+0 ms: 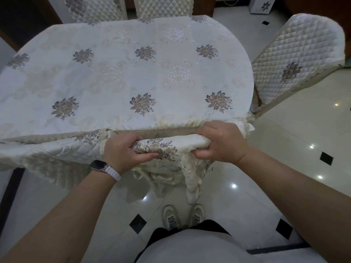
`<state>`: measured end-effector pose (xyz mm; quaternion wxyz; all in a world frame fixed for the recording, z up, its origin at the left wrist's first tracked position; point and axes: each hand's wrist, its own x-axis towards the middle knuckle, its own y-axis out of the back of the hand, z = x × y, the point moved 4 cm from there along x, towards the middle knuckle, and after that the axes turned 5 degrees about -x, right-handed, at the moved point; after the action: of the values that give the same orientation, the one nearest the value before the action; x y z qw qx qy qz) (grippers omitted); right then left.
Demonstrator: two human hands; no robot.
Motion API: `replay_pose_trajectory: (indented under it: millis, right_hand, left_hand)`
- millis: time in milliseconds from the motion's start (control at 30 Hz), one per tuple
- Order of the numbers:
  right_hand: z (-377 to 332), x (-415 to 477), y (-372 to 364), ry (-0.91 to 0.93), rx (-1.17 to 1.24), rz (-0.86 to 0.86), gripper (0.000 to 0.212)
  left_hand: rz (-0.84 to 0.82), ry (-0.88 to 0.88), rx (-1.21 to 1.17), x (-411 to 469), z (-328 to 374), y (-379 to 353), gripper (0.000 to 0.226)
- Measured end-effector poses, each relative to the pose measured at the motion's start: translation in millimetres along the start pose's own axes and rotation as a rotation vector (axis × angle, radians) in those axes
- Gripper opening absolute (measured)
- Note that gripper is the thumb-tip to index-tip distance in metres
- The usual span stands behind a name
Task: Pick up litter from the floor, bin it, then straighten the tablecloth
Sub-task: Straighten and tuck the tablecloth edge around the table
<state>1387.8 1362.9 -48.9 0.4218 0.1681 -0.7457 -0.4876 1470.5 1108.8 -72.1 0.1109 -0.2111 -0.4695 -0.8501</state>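
Observation:
A cream tablecloth [121,76] with embroidered brown flower clusters covers the table in front of me. Its near hanging edge is bunched into a roll between my hands. My left hand [123,150], with a watch on the wrist, grips the left end of that bunched edge. My right hand [222,141] grips the right end, fingers curled under the fabric. Loose folds and a twisted strip of cloth hang down below the roll toward the floor. No litter shows on the floor.
A quilted cream chair [296,59] stands at the table's right end. Two more quilted chair backs [161,6] sit at the far side. Glossy white floor tiles [284,130] with small black insets surround the table. My shoes [182,215] stand just below the hanging cloth.

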Motion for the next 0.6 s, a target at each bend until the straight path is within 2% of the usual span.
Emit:
replay_pose_trajectory:
  millis: [200,400,600]
  right_hand:
    - [-12,3,-8,-0.002,0.036,0.041,0.034]
    - [-16,11,-13,-0.005,0.009,0.025,0.036]
    - [-7,17,-12,-0.005,-0.017,0.004,0.037]
  left_hand:
    - [-0.015,-0.015,0.013,0,-18,3,0.068]
    - [-0.028,-0.007,0.045,6,-28,4,0.077]
    - [-0.031,0.014,0.029,10,-26,-2,0.075]
